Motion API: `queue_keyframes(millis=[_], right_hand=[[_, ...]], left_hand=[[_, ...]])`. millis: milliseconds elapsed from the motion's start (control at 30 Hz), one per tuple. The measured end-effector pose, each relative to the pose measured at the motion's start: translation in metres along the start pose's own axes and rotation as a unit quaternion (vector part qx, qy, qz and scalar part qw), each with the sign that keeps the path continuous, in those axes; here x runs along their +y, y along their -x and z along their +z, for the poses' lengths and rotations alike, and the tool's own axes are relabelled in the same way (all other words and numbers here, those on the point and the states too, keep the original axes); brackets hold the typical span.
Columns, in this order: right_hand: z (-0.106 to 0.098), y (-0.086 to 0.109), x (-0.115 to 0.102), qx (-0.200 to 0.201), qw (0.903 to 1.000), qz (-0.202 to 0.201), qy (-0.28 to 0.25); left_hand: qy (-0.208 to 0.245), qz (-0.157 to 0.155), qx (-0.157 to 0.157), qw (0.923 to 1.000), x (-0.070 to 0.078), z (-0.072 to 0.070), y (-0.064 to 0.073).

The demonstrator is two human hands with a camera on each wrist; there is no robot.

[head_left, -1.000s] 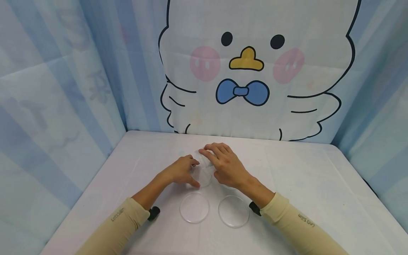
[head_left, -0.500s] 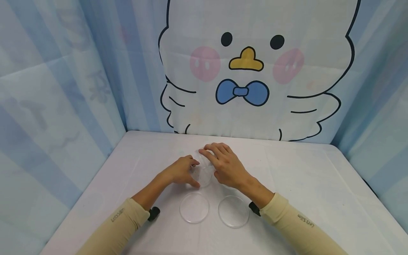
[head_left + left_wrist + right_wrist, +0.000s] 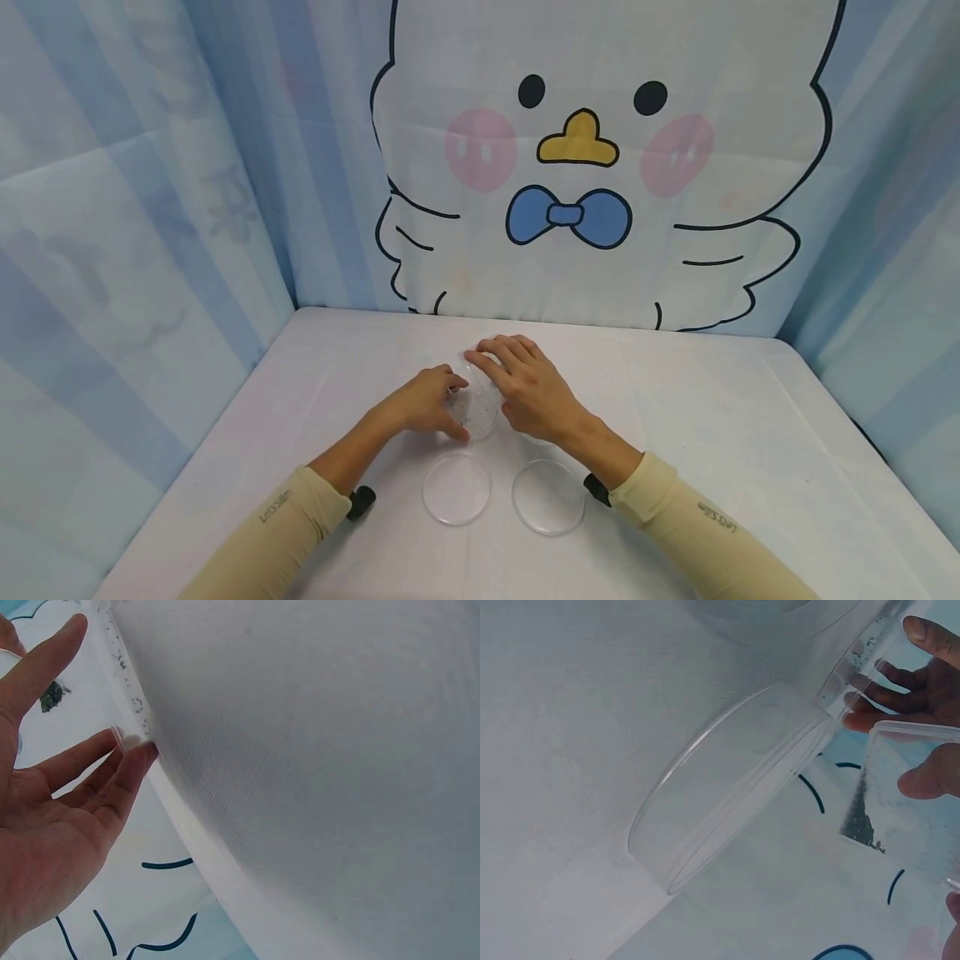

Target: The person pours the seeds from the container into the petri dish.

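Note:
In the head view my left hand [image 3: 426, 404] steadies a clear petri dish [image 3: 476, 414] on the table, thumb at its near edge and fingers at its far edge. Small dark specks lie scattered in that dish. My right hand [image 3: 536, 387] grips a small clear plastic container, tilted over the dish's far side. In the right wrist view this container [image 3: 911, 814] has a thumb pressed on its face and dark granules [image 3: 861, 821] gathered in its lower corner. Beside it stands another clear round dish [image 3: 727, 787], mostly hidden under the right wrist in the head view.
Two clear round dishes or lids, one left [image 3: 457, 490] and one right [image 3: 548, 497], lie side by side nearer the body. White cloth covers the table [image 3: 712, 433]. Blue and white curtains [image 3: 135, 250] with a cartoon bird hang around its back and sides.
More dark specks show in the petri dish under the left hand. Both hands keep nearly the same place, the right one still tilting the container.

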State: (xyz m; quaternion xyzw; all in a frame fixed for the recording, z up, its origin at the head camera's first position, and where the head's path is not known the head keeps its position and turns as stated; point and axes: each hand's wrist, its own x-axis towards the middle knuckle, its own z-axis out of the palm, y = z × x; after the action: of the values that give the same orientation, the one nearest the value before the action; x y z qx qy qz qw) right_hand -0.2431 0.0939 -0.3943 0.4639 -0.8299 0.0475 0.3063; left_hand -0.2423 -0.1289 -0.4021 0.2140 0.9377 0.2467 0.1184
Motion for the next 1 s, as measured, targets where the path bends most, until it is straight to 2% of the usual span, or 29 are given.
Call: queue_keyframes(millis=[1000], right_hand=[[-0.0033,-0.0036,-0.0005,0.002,0.9996,-0.006,0.027]], left_hand=[[0.010,0.002,0.000,1.0000,0.0007,-0.0013,0.0008]])
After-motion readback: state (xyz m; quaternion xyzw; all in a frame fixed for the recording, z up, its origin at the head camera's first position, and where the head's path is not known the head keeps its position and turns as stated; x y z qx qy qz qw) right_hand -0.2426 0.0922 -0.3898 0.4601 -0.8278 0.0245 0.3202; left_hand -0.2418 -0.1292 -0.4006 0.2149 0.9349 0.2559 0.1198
